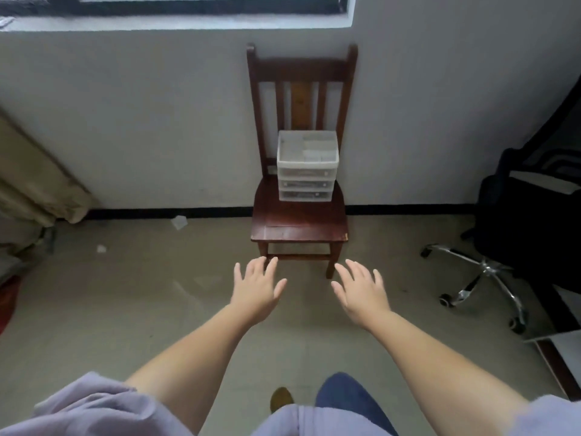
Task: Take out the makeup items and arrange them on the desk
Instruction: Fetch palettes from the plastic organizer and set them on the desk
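Both hands, left (256, 289) and right (361, 292), reach forward with fingers spread and released, grasping nothing, likely to lift the drawer box (307, 166). It sits at the chair's (298, 221) back edge, well apart from them.

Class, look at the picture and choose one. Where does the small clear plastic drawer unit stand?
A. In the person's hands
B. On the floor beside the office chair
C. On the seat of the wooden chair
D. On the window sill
C: the drawer unit stands on the seat of the wooden chair, toward its back, while the left hand and right hand are open and hold nothing.
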Tool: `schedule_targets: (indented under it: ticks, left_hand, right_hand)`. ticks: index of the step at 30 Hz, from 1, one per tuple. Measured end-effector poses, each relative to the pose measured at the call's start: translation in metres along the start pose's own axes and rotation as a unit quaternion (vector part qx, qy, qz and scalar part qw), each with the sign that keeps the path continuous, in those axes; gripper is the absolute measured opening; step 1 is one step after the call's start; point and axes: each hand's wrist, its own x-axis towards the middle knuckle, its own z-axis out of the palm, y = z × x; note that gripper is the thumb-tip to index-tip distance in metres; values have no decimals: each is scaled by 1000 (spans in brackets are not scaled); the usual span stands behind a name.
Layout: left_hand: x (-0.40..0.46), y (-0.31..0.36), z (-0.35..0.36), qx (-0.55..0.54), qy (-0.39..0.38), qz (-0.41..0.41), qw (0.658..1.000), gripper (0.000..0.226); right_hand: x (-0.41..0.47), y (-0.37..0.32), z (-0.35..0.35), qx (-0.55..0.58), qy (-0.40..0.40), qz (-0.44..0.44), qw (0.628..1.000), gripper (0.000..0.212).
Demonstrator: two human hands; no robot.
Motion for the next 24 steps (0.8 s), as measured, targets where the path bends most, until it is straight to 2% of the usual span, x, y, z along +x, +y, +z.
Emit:
schedule_targets:
  ticks: [4, 13, 15, 17, 19, 21, 22, 24]
  left_hand:
    - [82, -10, -15, 3, -4, 19, 1000, 59]
    - [282, -26, -36, -26, -8, 1, 1000, 59]
    - [323, -26, -40, -32, -13, 14, 999, 59]
    - [364, -26, -40, -36, -7, 30, 999, 60]
    - [402, -27, -36, -32, -1, 52, 998, 60]
    - [433, -29, -27, -17, -6, 75, 997, 62]
    - [445, -31, -21, -8, -12, 87, 996, 62]
    - [464, -34, -8, 14, -30, 108, 994, 62]
  right_hand:
    - [82, -1, -11, 15, -22, 6, 1000, 52]
    - [289, 13, -28, 48, -57, 8, 997, 51]
    - [330, 14, -31, 85, -81, 26, 993, 50]
    - [370, 10, -29, 172, -104, 61, 978, 48]
    - [409, 4, -24, 287, -109, 109, 945, 45]
    - [443, -4, -18, 411, -98, 177, 889, 41]
    - [459, -9, -16, 492, -92, 226, 836, 40]
    - [488, -17, -9, 662, -77, 323, 672, 42]
